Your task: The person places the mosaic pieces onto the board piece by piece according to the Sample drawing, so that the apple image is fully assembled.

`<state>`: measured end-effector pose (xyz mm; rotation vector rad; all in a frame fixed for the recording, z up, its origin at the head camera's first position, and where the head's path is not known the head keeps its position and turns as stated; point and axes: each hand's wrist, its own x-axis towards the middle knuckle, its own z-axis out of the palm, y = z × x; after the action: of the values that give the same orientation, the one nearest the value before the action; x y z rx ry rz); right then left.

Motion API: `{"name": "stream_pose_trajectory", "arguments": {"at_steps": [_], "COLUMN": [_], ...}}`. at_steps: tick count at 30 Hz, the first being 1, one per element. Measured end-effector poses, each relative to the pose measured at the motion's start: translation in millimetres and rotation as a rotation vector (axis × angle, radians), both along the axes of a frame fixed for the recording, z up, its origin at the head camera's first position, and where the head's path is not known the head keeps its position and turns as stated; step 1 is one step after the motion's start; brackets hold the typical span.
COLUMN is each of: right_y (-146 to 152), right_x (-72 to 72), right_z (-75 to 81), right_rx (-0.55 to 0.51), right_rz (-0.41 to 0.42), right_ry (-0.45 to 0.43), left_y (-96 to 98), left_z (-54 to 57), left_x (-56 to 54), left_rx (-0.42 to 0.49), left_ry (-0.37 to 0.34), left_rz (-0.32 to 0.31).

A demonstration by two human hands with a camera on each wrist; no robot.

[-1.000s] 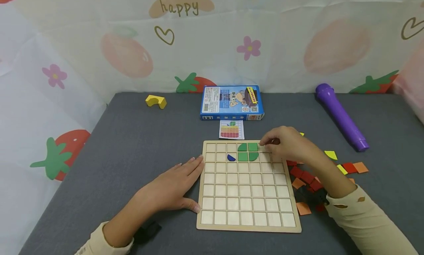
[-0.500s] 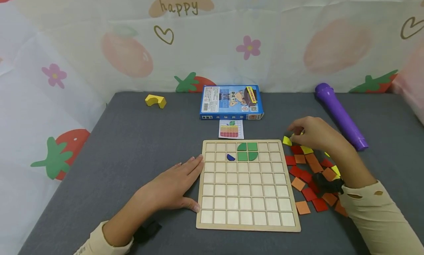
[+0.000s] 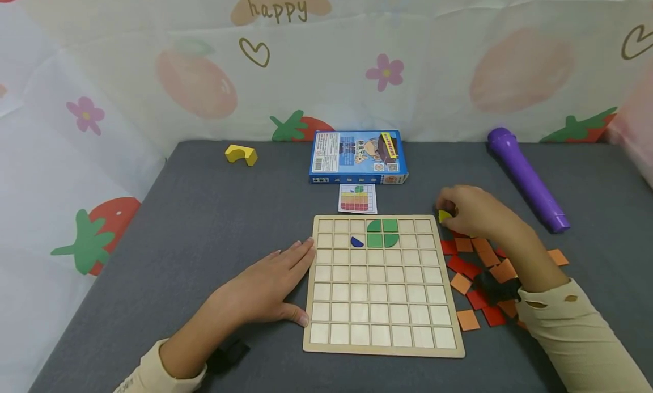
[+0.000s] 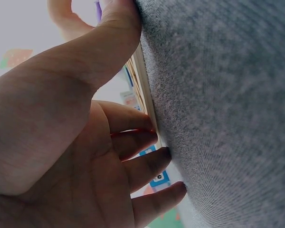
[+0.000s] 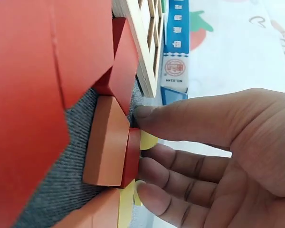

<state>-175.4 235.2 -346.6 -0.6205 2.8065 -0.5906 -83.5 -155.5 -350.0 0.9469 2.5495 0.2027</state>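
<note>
A wooden grid board (image 3: 385, 352) lies flat on the grey table. In its upper rows sit several green tiles (image 3: 382, 233), some with a rounded corner, and one small dark blue half-round tile (image 3: 356, 242). My left hand (image 3: 265, 282) rests along the board's left edge, fingers straight and thumb spread, as the left wrist view also shows. Beyond the board's upper right corner, my right hand (image 3: 476, 210) pinches a yellow tile (image 3: 444, 215) with a curved edge. In the right wrist view that yellow tile (image 5: 148, 140) shows between thumb and fingers, partly hidden behind a red tile (image 5: 132, 156).
Loose red and orange tiles (image 3: 467, 320) are strewn right of the board, partly under my right forearm. A pattern card (image 3: 357, 199) lies above the board, before a blue box (image 3: 357, 155). A purple microphone-shaped object (image 3: 528, 180) and a yellow arch block (image 3: 241, 154) lie farther back.
My right hand has gone from the board's upper right corner out to the loose tiles, and now pinches a yellow tile there. The left hand has stayed put.
</note>
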Motion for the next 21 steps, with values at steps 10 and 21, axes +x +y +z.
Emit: {"name": "stream_pose_trajectory", "arguments": {"at_steps": [10,21], "right_y": [-3.4,-12.6], "right_x": [3.2,5.2], "right_z": [1.1,5.8], "right_rx": [-0.078,-0.147], "right_rz": [-0.002,0.004], "right_ry": [0.015,0.034], "left_y": [0.1,-0.6], "left_z": [-0.9,0.3], "left_x": [-0.2,0.2], "left_rx": [0.006,0.015], "left_ry": [0.004,-0.01], "left_rz": [0.001,0.0]}}
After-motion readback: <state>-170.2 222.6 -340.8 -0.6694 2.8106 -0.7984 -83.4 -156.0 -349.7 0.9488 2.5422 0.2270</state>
